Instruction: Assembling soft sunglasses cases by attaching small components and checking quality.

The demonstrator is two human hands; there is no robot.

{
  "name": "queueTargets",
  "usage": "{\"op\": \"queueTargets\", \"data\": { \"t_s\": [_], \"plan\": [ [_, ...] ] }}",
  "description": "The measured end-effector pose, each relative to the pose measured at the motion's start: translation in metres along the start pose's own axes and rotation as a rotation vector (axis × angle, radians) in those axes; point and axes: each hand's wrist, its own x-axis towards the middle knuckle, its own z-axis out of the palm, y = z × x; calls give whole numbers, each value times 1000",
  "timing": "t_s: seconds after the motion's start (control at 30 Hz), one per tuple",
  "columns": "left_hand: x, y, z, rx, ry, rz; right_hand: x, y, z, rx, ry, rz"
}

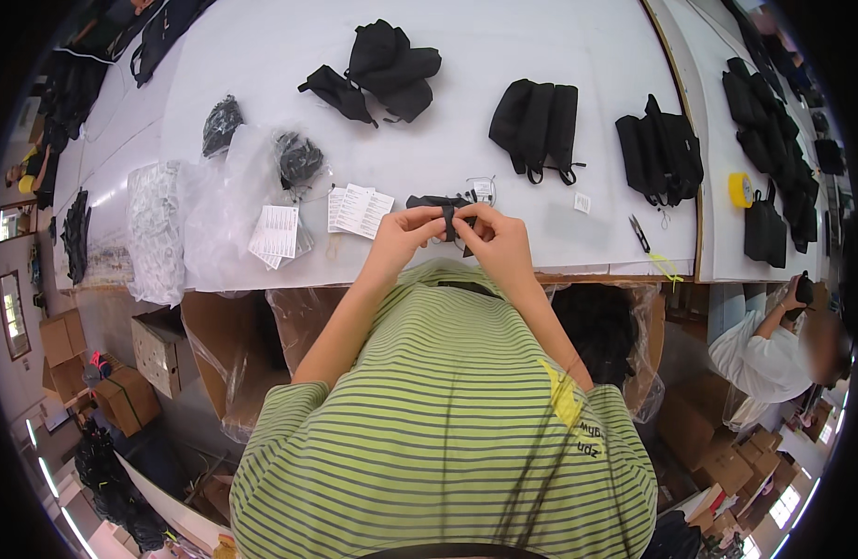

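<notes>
At the table's front edge, my left hand (403, 237) and my right hand (497, 240) meet with their fingers pinched on a black fabric pouch (432, 201). A narrow dark strip of it (449, 222) stands up between my fingertips. Much of the pouch is covered by my hands. A white tag (483, 189) with thin dark cord lies just beyond my right hand. Left of my left hand rest printed white cards (362, 211), and farther left is another stack of cards (278, 232).
Black fabric pouches (534, 129) lie across the white table (289, 56). Clear plastic bags (157, 224) are at the left. Small scissors (640, 234) with a yellow cord and a yellow tape roll (740, 190) are at the right. A person in white (764, 345) works far right.
</notes>
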Motion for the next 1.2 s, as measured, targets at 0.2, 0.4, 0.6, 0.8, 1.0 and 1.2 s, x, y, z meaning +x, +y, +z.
{"op": "queueTargets", "data": {
  "t_s": [0.2,0.4,0.6,0.8,1.0,1.2],
  "plan": [
    [-7,-5,5,64,110,37,-4,1,-8,-113,-86,-51],
    [-7,-11,-1,91,143,52,-5,7,-7,-114,-80,-145],
    [-18,2,9,486,213,293,-2,9,-6,-198,-93,-211],
    [-18,6,10,590,200,455,1,7,-7,-180,-172,-87],
    [-22,21,5,-45,290,419,7,9,-29,544,-167,62],
    [-35,40,8,-110,98,249,3,-13,-50,654,-166,59]
  ]
}}
